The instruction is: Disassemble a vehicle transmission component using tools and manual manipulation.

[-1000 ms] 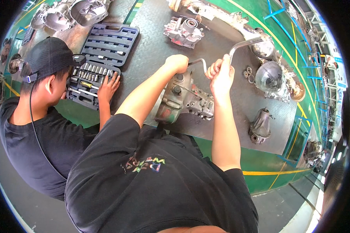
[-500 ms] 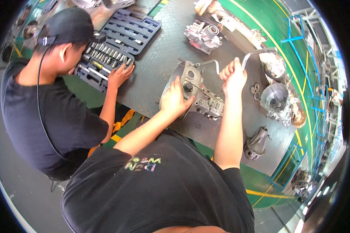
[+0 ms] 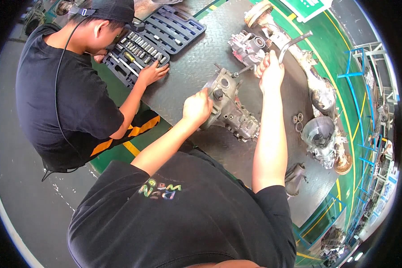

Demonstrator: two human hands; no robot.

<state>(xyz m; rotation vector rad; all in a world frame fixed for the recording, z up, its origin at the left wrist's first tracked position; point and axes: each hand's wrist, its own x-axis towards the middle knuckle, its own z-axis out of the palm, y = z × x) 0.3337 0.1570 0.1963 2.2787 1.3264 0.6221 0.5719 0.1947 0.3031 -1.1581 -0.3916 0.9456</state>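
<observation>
A grey metal gearbox casing [image 3: 231, 110] lies on the dark checker-plate table [image 3: 187, 67]. My left hand [image 3: 197, 107] presses on the casing's near left edge. My right hand [image 3: 270, 71] is closed around a bent metal brace wrench [image 3: 289, 44], whose lower end reaches down to the top of the casing. Both my forearms stretch out from my black t-shirt at the bottom of the view.
A person in a black shirt and cap stands at the left with a hand [image 3: 152, 73] on an open socket set case [image 3: 154, 42]. More metal housings [image 3: 250, 47] [image 3: 320, 138], a long shaft part [image 3: 308, 76] and small washers [image 3: 297, 120] lie on the table's right side.
The view swung left and nearer. My left hand slid from the casing's top to its near edge. My right hand kept hold of the wrench. The other person stayed at the socket case.
</observation>
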